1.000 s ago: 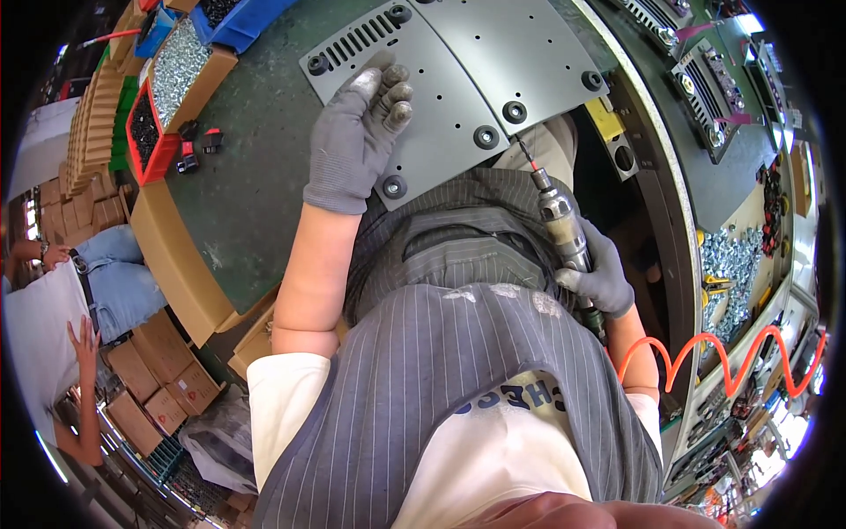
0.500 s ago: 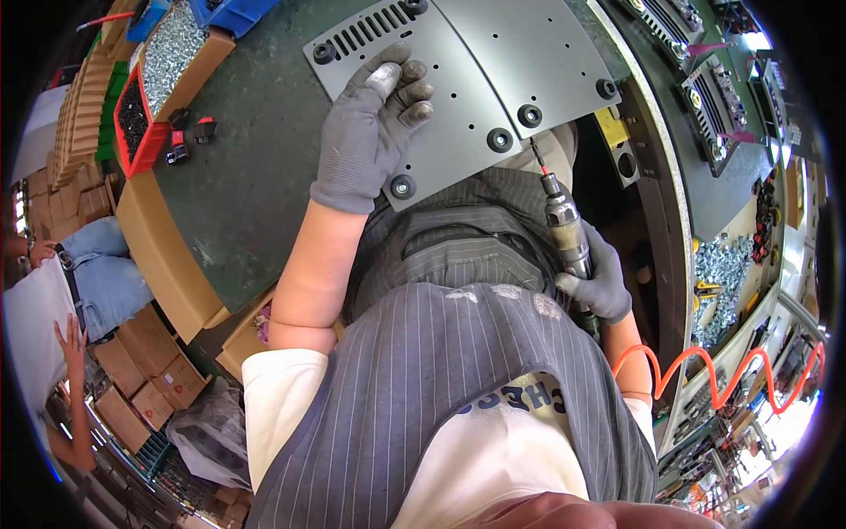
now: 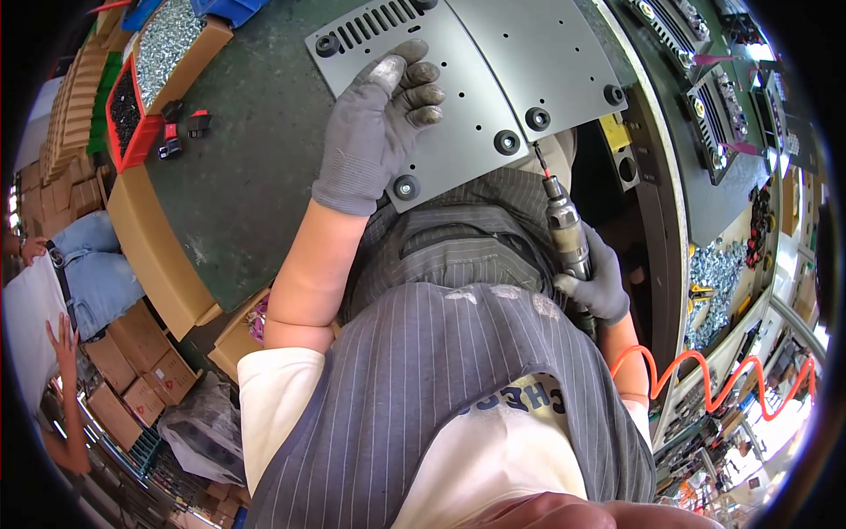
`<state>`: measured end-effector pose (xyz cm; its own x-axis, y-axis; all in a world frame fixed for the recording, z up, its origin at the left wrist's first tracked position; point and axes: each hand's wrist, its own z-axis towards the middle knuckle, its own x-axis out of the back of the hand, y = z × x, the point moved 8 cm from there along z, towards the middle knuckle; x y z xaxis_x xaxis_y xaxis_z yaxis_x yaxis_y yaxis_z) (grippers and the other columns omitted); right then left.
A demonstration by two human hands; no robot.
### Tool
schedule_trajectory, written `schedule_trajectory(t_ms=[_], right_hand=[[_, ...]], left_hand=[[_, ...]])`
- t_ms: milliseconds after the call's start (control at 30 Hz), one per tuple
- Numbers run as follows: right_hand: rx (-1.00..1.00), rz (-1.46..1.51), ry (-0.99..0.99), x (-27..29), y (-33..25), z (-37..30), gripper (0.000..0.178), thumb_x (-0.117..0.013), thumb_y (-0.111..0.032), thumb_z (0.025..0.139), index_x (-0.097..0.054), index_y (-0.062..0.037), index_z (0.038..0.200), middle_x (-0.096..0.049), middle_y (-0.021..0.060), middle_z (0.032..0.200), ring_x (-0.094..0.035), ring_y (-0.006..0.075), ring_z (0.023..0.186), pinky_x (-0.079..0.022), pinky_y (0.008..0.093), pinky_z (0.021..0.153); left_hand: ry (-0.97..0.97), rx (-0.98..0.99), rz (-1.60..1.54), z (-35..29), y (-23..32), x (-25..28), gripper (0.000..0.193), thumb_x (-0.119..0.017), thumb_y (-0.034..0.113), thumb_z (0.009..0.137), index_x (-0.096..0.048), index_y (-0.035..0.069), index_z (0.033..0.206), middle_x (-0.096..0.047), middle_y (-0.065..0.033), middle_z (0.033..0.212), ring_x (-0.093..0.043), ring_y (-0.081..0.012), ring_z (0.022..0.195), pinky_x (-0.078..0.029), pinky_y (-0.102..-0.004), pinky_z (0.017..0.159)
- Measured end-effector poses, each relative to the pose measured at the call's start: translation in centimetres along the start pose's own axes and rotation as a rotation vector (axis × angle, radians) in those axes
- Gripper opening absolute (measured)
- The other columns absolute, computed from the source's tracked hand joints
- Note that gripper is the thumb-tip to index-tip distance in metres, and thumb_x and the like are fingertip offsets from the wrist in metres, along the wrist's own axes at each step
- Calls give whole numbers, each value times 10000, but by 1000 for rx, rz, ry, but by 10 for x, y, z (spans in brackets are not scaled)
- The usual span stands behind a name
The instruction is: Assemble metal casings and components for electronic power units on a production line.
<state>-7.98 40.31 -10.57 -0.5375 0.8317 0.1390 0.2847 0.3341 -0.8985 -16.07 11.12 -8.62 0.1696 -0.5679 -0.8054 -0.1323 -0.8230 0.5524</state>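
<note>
A grey metal panel (image 3: 458, 97), split by a long seam, lies at the bench's near edge with black round feet (image 3: 507, 142) fixed along its borders. Over its left half is my left hand (image 3: 379, 115) in a grey glove, fingers curled in and thumb against them; whatever they may hold is hidden. My right hand (image 3: 601, 280), gloved too, is wrapped round a pneumatic screwdriver (image 3: 567, 231). The driver's thin bit points up toward the panel's near edge, close to the seam; I cannot tell whether it touches.
Left on the green bench (image 3: 238, 167) stand a red bin (image 3: 132, 119) of black screws and a box of silvery screws (image 3: 174, 48). Small black-and-red parts (image 3: 172, 132) lie beside them. An orange coiled hose (image 3: 696, 375) stretches at right. Another person (image 3: 79, 273) stands at far left.
The view has shifted slightly, so the panel and bins sit a little differently in the picture. Both hands keep their poses, and the screwdriver stays in my right hand.
</note>
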Motion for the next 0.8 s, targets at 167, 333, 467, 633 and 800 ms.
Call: schedule_trajectory(t_ms=[167,333,467,633,800], right_hand=[[-66,148,-62,1,5,3,814,-821,-282,575,-464,27,1238,-565,33,1014,-503,115,887,-406,249,824],[-30,178,-41,-4,6,4,824,-825,-277,565,-464,25,1241,-562,34,1011,-498,105,880,-403,244,817],[-50,198,-23,-5,9,2,819,-820,-274,565,-464,25,1239,-558,34,998,-497,104,864,-405,242,809],[-106,154,-30,-2,18,1,809,-815,-277,570,-467,19,1238,-560,40,994,-496,109,870,-403,246,816],[19,17,-20,-1,3,6,807,-815,-316,586,-467,18,1233,-568,56,1011,-503,129,906,-403,274,845]], left_hand=[[-19,-17,16,0,3,-2,286,-410,155,965,-514,-28,1160,-599,-127,949,-609,-188,790,-540,-288,650],[-35,-12,32,1,2,0,308,-411,163,966,-490,-31,1193,-591,-114,961,-596,-176,799,-519,-282,665],[-20,-2,110,1,2,-1,339,-416,179,967,-469,-38,1222,-585,-103,973,-586,-159,801,-497,-268,682],[-60,-16,626,0,-2,-34,297,-450,184,955,-547,-7,1161,-611,-83,968,-589,-128,809,-489,-240,702],[-406,-408,1351,4,-25,-83,212,-525,166,910,-639,44,1041,-643,-61,910,-588,-104,781,-477,-257,695]])
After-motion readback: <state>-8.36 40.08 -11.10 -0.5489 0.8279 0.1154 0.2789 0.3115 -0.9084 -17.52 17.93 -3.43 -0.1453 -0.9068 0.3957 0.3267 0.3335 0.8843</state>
